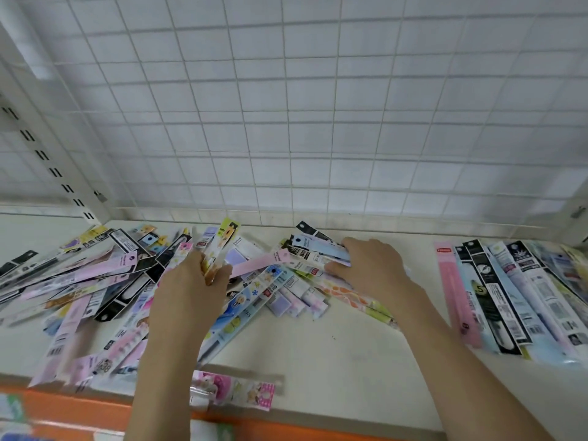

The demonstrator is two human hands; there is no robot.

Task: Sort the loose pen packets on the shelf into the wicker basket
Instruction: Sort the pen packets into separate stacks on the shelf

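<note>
left hand (194, 281) gripping packet (222, 241), pile (105, 275) beside

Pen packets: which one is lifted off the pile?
The yellow-topped packet, gripped by the left hand; it tilts up while the others lie flat on the shelf.
</note>
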